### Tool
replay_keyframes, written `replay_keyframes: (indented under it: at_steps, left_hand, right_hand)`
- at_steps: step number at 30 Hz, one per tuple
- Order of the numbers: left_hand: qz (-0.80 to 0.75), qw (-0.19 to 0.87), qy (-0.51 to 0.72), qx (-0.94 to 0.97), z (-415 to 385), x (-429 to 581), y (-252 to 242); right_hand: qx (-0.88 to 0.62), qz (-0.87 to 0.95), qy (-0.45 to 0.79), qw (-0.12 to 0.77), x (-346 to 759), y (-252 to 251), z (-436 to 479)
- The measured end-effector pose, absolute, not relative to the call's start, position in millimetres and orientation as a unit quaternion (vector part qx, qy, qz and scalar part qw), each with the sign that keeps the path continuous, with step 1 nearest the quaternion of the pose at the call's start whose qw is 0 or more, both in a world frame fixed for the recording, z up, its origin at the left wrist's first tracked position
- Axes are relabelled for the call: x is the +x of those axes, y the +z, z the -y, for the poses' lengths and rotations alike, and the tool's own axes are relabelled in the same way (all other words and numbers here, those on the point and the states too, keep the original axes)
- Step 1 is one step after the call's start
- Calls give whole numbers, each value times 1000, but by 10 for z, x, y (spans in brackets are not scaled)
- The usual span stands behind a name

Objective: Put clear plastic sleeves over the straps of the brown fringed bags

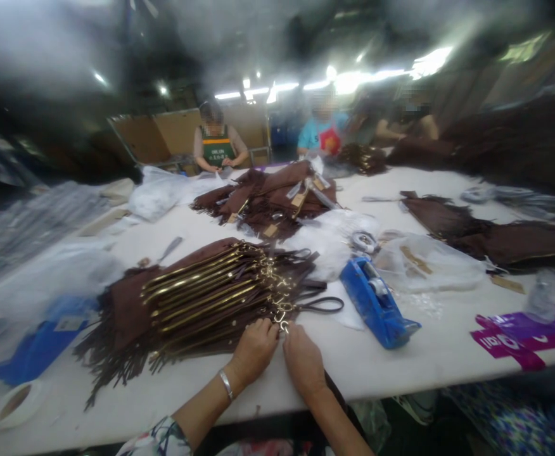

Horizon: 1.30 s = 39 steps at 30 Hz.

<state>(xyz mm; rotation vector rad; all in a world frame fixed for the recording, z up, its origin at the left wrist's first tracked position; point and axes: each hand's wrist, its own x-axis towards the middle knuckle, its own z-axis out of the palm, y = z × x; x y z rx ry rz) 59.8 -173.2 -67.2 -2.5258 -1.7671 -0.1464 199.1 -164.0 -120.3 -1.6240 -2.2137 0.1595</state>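
Note:
Brown fringed bags (196, 304) with gold zippers lie overlapped in a row before me. Gold-coloured clasps (281, 310) and dark wrist straps (322, 305) gather at their right ends. My left hand (257, 345), with a silver bracelet on its wrist, is closed in a pinch at the lowest clasp. Close beside it, my right hand (303, 358) is closed at the same hardware, fingertips nearly meeting the left. A dark strap (334, 387) runs down behind my right wrist toward the table edge. My fingers partly hide the small metal piece.
A blue tape dispenser (377, 307) stands right of my hands; another blue object (44, 342) and a tape roll (16, 405) lie left. More brown bags (277, 196) are heaped ahead beside plastic bags (429, 259). Several people (218, 149) work across the table.

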Motion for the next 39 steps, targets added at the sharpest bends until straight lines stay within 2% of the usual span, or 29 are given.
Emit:
replay_keyframes:
  at_steps: [13, 20, 28, 33, 36, 39]
  left_hand:
    - [557, -36, -118, -821, 1633, 441, -662]
    - [561, -48, -116, -818, 1639, 453, -653]
    - [548, -44, -93, -830, 1752, 485, -605]
    - [499, -107, -140, -849, 1890, 285, -471]
    - [505, -105, -198, -834, 1910, 40, -276]
    - [541, -26, -232, -808, 1767, -241, 12]
  right_hand:
    - [-594, 779, -7, 201, 1795, -1222, 1656]
    - [-547, 816, -59, 177, 1986, -1336, 1871]
    - [-483, 862, -68, 138, 2439, -1019, 1467]
    - [-504, 831, -97, 213, 2561, -1104, 1555]
    - [-458, 844, -26, 279, 2465, -1277, 1751]
    - [-439, 841, 116, 293, 2216, -1377, 1944]
